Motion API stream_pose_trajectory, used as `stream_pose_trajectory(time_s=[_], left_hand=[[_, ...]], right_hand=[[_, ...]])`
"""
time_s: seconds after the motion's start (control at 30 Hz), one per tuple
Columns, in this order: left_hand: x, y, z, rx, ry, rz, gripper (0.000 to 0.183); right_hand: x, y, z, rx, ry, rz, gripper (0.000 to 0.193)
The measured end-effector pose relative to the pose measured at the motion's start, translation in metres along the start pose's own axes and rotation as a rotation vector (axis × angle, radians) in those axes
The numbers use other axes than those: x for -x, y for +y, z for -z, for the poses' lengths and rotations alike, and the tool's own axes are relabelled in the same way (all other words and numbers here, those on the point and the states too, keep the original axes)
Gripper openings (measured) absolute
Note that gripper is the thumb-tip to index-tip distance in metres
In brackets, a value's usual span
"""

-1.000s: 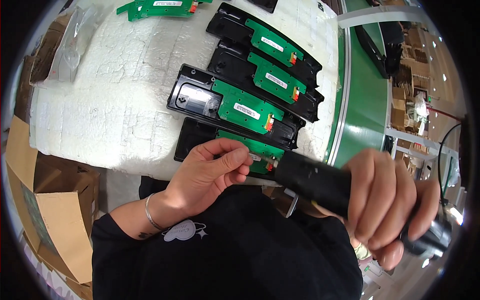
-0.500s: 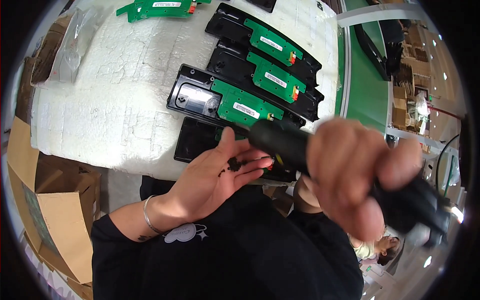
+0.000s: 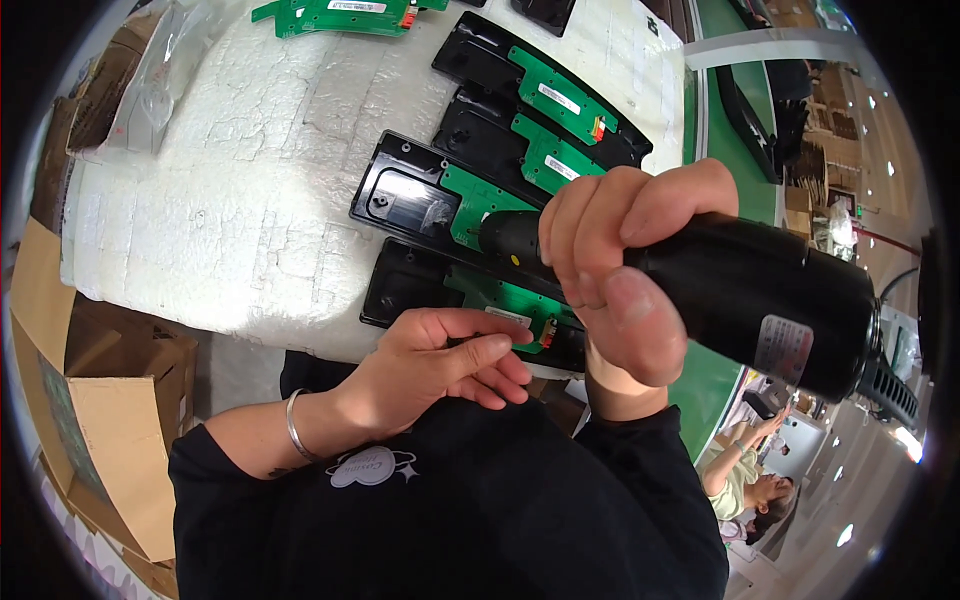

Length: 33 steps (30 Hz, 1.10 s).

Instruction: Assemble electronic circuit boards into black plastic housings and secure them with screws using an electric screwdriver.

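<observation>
My right hand [image 3: 625,255] is wrapped round a black electric screwdriver [image 3: 770,290] lying nearly level, its nose pointing left. The bit end reaches the left part of a green circuit board [image 3: 462,205] in a black plastic housing [image 3: 395,195]; whether it touches a screw I cannot make out. Below it, my left hand [image 3: 445,355] is cupped, thumb across the curled fingers, round small black screws that are now mostly hidden. Just beyond those fingers lies the nearest black housing [image 3: 405,285], with its green board [image 3: 490,295] and a red-and-yellow connector [image 3: 548,333].
More black housings with green boards [image 3: 555,95] lie in a row farther back. Loose green boards [image 3: 340,15] sit at the far edge of the white foam-covered surface [image 3: 230,220]. Cardboard boxes [image 3: 115,420] stand at left. Another person [image 3: 745,475] is at lower right.
My right hand has brought the screwdriver up and left, its nose now over a board. My left hand has curled from an open palm showing the screws and drawn slightly down.
</observation>
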<state>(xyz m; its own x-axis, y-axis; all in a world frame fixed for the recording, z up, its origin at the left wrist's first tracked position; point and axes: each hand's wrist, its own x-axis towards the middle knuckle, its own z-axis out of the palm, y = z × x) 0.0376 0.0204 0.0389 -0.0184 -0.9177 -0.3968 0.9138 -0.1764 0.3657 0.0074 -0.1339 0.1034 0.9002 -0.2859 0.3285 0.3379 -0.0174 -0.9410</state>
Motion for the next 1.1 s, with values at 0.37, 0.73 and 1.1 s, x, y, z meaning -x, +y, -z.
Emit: stream_pose_trajectory(time_s=[0.37,0.73,1.1], left_hand=[[-0.005,0.002,0.004,0.007,0.082,-0.083,0.024],[-0.015,0.008,-0.004,0.123,0.116,-0.178,0.017],[-0.021,0.006,-0.003,0.316,0.027,-0.2,0.015]], right_hand=[[-0.002,0.0,0.005,0.045,-0.033,-0.041,0.026],[0.019,-0.058,0.02,-0.302,0.038,0.411,0.026],[0.021,-0.058,0.021,-0.348,0.06,0.396,0.026]])
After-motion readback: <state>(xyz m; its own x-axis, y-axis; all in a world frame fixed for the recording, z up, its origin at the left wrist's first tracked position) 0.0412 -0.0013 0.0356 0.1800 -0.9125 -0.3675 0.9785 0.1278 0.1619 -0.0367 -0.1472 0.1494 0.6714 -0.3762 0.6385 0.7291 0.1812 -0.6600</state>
